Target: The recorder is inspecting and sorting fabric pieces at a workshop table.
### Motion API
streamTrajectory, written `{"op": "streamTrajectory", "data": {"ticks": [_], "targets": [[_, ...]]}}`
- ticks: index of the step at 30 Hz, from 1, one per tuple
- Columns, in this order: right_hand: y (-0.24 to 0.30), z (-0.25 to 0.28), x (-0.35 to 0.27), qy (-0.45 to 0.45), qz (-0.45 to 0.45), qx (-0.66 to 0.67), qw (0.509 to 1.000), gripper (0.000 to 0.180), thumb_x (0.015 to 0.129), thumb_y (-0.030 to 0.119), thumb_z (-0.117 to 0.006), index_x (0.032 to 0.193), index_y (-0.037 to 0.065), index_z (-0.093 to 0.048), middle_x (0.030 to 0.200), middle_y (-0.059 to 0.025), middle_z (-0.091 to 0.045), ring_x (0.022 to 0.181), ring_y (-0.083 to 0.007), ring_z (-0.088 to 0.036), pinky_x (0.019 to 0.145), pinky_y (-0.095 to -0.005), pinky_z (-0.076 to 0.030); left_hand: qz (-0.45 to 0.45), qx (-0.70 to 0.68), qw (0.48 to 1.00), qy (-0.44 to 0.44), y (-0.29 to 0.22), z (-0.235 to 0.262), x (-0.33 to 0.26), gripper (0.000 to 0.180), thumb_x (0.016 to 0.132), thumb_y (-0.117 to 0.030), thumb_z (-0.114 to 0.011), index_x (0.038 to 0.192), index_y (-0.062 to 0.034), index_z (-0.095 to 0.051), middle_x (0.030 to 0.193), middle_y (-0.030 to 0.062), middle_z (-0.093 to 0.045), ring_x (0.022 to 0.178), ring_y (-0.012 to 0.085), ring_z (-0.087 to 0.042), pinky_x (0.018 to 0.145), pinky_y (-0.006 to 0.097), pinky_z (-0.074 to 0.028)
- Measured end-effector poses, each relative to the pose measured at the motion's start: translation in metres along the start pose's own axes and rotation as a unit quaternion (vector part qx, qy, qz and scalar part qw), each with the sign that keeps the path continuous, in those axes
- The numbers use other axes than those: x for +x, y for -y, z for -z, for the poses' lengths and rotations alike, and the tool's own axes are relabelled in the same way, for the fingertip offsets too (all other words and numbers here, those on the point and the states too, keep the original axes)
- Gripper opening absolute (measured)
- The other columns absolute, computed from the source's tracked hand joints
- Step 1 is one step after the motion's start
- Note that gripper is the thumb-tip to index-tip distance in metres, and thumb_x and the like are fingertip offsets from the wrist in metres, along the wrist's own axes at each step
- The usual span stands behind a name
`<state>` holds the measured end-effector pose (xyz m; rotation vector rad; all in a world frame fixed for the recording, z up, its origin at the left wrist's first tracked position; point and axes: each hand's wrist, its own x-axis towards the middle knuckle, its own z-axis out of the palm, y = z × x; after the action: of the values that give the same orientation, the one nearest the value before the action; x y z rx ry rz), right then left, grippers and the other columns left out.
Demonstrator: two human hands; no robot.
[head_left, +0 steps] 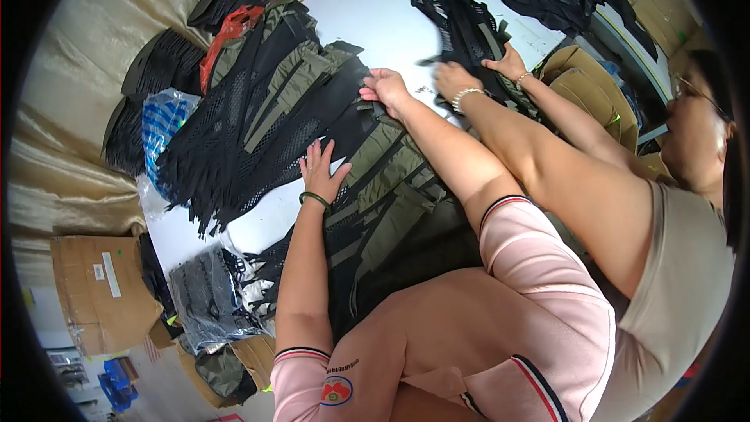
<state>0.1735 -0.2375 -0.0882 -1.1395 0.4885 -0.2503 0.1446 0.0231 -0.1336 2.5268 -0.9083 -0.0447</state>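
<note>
My left hand (319,176) rests with spread fingers at the near edge of a pile of black mesh and olive-green fabric pieces (293,82), over a strip of white table. The fingers of my right hand (384,90) are loosely stretched out at the pile's right edge, beside a blurred black piece; I see nothing gripped in them. Nearer to me, under and between my arms, lies another heap of olive and black strapped pieces (383,176). Long black strips fan out from the pile toward the lower left.
At the right, a co-worker's two hands (461,82) handle black strapped pieces (469,27). Stacks of black pieces (160,62), a red bag (230,35) and a blue-striped plastic bag (164,125) line the left side. Cardboard boxes (105,293) stand below the table (383,8).
</note>
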Motion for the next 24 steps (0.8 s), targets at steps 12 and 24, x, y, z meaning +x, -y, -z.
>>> {"op": "streamTrajectory", "data": {"ticks": [12,24], "targets": [[0.011,-0.007,-0.053,0.149,0.240,-0.459,0.842,0.052,0.078,0.022,-0.071,0.123,0.000,-0.054,0.125,-0.0203,-0.055,0.116,-0.0356,-0.053,0.098,-0.0375,-0.042,0.037,0.000,0.999,0.009,0.008,-0.002,-0.012,0.070,0.083,-0.050,-0.060,0.141,-0.0153,-0.040,0.151,0.0190,-0.024,0.141,0.0354,-0.018,0.112,0.052,-0.006],[-0.003,0.003,-0.148,0.320,0.179,-0.745,0.557,0.072,0.085,0.056,-0.054,0.140,0.011,-0.040,0.144,-0.0156,-0.037,0.135,-0.0309,-0.032,0.111,-0.0495,-0.023,0.015,-0.169,0.985,-0.004,0.014,0.012,-0.003,0.047,0.087,-0.030,-0.061,0.131,-0.0151,-0.052,0.145,0.0133,-0.039,0.139,0.0297,-0.028,0.113,0.049,-0.011]]}}
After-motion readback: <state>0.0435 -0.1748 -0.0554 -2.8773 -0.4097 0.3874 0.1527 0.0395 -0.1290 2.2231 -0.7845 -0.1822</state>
